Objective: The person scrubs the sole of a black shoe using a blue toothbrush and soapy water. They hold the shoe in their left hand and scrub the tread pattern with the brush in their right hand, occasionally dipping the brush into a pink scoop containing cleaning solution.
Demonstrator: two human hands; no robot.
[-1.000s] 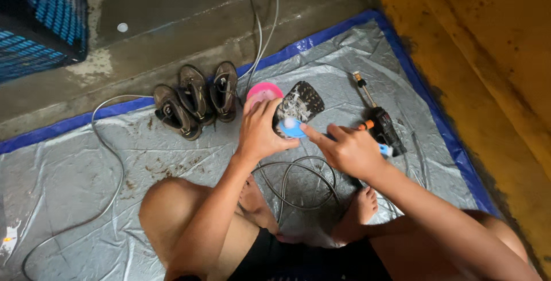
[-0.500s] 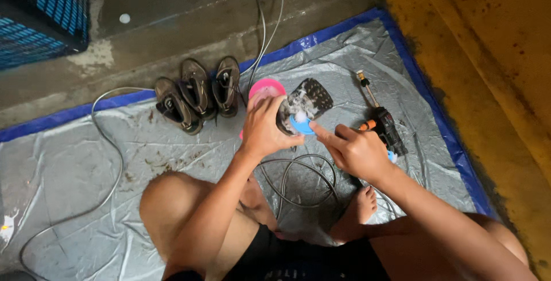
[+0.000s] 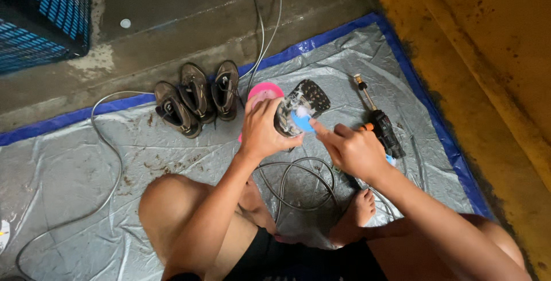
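Scrubbing a shoe sole, seated on the tarp.
Left hand [image 3: 263, 132] fingers clenched round the upturned shoe [image 3: 301, 106]; right hand [image 3: 350, 149], wrist bent in, fingers pinching a blue brush [image 3: 302, 120] against the sole just past left fingertips.

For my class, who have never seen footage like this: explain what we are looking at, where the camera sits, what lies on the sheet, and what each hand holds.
The camera sits on the person's head and looks down at their own arms and bare legs. They sit on a grey tarp with a blue edge. The left hand holds a dirty shoe, sole up. The right hand presses a small blue brush against it. On the tarp lie three brown shoes, a pink bowl, a black spray tool and a coiled hose. A blue crate stands on the concrete beyond.
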